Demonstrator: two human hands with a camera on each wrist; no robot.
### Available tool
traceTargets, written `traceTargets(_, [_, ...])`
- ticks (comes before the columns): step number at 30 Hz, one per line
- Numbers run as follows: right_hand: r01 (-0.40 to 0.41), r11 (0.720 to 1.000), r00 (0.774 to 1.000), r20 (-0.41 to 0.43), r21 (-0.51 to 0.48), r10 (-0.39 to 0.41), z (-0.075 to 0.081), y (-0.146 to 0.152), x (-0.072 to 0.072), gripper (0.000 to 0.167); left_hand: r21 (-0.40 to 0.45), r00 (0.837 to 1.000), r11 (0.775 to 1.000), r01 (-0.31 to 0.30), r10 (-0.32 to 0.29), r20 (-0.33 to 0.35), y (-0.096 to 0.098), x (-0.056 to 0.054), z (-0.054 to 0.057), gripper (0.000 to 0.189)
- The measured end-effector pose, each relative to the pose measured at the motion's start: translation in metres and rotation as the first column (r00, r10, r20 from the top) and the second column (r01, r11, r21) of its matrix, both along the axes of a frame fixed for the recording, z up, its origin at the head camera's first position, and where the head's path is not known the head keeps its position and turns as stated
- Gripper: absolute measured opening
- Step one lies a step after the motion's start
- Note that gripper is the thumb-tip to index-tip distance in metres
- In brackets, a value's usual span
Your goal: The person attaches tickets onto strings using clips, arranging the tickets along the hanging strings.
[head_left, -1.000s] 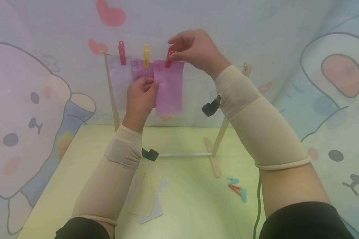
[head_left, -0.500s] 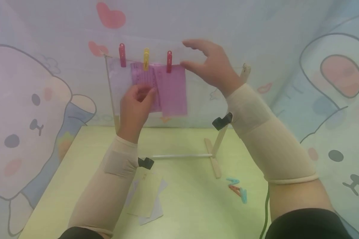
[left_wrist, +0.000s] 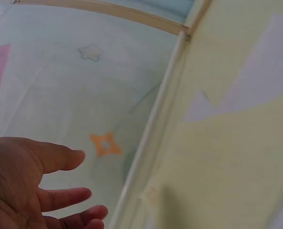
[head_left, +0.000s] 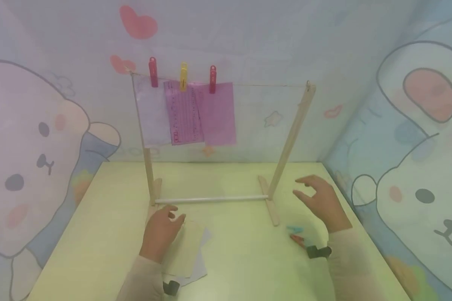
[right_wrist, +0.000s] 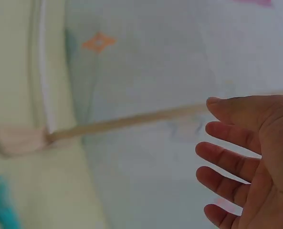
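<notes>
My left hand (head_left: 160, 234) hovers by a yellow paper sheet (head_left: 186, 255), its fingers loosely bent with nothing in them. Under that sheet lies a pale lilac sheet (head_left: 200, 265), also seen in the left wrist view. My right hand (head_left: 320, 200), fingers spread and holding nothing, hangs above the blue clothespin (head_left: 294, 229) and the red clothespin (head_left: 296, 239). From the string hang a white sheet (head_left: 152, 117), a printed pink sheet (head_left: 182, 121) and a plain pink sheet (head_left: 220, 117), held by a red clip (head_left: 153, 72), a yellow clip (head_left: 183, 76) and another red clip (head_left: 212, 79).
The string runs between two wooden posts (head_left: 291, 136) joined low down by a white rod (head_left: 211, 199). The stand's feet (head_left: 273, 212) rest on the pale yellow table (head_left: 241, 267). Behind it hangs a cartoon-printed cloth backdrop (head_left: 263, 37).
My right hand has left the right red clip and dropped toward the clothespins on the table. My left hand has left the pink sheets and come down by the yellow sheet.
</notes>
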State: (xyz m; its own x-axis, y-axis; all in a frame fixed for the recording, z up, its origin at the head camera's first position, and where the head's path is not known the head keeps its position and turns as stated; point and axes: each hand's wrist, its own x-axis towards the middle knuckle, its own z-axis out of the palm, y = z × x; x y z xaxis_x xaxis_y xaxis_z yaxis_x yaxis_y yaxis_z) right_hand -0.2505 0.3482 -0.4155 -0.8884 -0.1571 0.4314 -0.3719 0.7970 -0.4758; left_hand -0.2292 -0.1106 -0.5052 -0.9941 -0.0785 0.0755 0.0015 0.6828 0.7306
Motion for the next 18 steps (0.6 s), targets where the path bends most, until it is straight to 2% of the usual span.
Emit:
traceTargets(1, [0.055,0.998,0.995,0.088,0.004,-0.055,-0.025,0.016,0.002,0.037,-0.029,0.999,0.999,0.018,-0.017,0.041,0.000,0.003,-0.011,0.052])
traceTargets(2, [0.101,0.995,0.979,0.177,0.002,-0.100,-0.047,0.029,0.006,0.041,-0.048,0.997,0.998,0.029,-0.026,0.071,0.000,0.005,-0.018,0.055])
traceTargets(4, [0.177,0.984,0.933,0.323,-0.033,-0.157,-0.087,0.049,0.014,0.050,-0.066,0.994,0.997,0.039,-0.031,0.107,0.001,0.009,-0.029,0.062])
traceTargets(6, [0.234,0.969,0.881,0.440,-0.083,-0.175,-0.118,0.060,0.025,0.059,-0.078,0.992,0.996,0.036,-0.026,0.123,0.003,0.012,-0.037,0.068])
traceTargets(8, [0.289,0.945,0.829,0.534,-0.155,-0.166,-0.140,0.064,0.036,0.067,-0.097,0.992,0.995,0.036,-0.023,0.126,0.004,0.013,-0.042,0.070])
traceTargets(10, [0.317,0.924,0.807,0.573,-0.216,-0.143,-0.154,0.064,0.046,0.073,-0.125,0.992,0.991,0.043,-0.028,0.122,0.004,0.015,-0.047,0.067])
traceTargets(12, [0.346,0.898,0.787,0.605,-0.272,-0.120,-0.160,0.061,0.054,0.075,-0.152,0.994,0.987,0.051,-0.035,0.108,0.003,0.017,-0.050,0.061])
traceTargets(14, [0.342,0.894,0.795,0.597,-0.289,-0.110,-0.161,0.057,0.058,0.075,-0.164,0.995,0.985,0.055,-0.040,0.095,0.001,0.019,-0.051,0.055])
traceTargets(18, [0.321,0.913,0.812,0.569,-0.252,-0.129,-0.154,0.046,0.061,0.072,-0.155,0.996,0.986,0.058,-0.047,0.073,-0.003,0.021,-0.047,0.048])
